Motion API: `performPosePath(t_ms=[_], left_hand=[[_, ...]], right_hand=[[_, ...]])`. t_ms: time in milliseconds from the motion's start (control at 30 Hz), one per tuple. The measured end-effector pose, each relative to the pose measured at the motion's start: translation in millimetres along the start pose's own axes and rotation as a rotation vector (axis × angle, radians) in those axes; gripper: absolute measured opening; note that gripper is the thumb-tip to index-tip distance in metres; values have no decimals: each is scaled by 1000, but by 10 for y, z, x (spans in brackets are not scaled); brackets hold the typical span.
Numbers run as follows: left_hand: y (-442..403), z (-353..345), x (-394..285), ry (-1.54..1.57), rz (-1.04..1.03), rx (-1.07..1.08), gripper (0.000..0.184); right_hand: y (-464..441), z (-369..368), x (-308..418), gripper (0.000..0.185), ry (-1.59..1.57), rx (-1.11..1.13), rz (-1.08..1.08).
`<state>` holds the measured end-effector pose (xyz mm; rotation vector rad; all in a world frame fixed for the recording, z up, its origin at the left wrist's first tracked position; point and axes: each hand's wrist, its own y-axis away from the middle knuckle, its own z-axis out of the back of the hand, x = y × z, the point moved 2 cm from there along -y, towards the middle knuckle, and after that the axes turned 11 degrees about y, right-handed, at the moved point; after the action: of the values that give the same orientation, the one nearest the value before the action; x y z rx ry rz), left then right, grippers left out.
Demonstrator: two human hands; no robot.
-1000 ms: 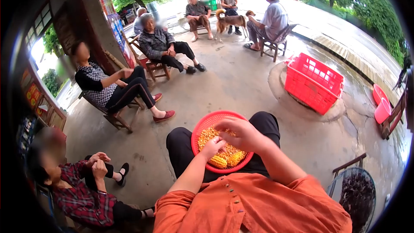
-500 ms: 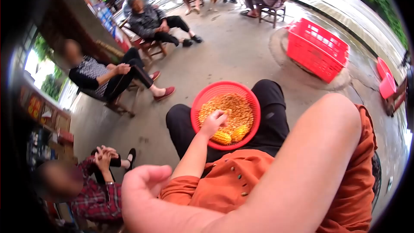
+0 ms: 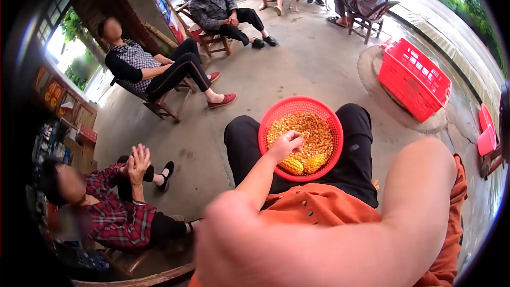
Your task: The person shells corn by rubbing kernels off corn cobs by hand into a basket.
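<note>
Now our right hand [image 3: 228, 228], its grip too blurred to tell, has left the red basket [image 3: 338, 137] on our lap [image 3: 357, 154], so only our left hand [image 3: 285, 145], fingers curled, any pinch unclear, is at the corn kernels [image 3: 319, 138] and cobs [image 3: 291, 165].

Our shirt [image 3: 313, 204] is rust-orange, our trousers [image 3: 357, 146] black, the basket [image 3: 298, 104] red, its kernels [image 3: 314, 134] golden-orange, its cobs [image 3: 292, 167] yellow; we see a red crate [image 3: 406, 77], red-and-black plaid blouse [image 3: 122, 228], black-and-white checked top [image 3: 129, 59].

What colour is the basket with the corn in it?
The basket is red; it shows best in the head view.
</note>
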<state>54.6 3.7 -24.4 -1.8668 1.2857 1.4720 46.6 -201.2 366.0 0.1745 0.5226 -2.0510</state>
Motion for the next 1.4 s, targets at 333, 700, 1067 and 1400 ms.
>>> performPosePath(t_ms=[333,700,1067,1400], left_hand=[[-128,142,131,95,12,10,25],[-93,78,102,30,-29,-62,21],[-53,49,36,72,-14,-102,17],[-132,136,179,-49,-240,-175,10]], right_hand=[[1543,-2778,-1051,15,-376,-427,-1332],[1990,-3825,-450,21,-905,-474,-1512],[1986,-3994,-341,41,-1065,-415,-1511],[1949,-4017,-331,40,-1330,-499,-1478]])
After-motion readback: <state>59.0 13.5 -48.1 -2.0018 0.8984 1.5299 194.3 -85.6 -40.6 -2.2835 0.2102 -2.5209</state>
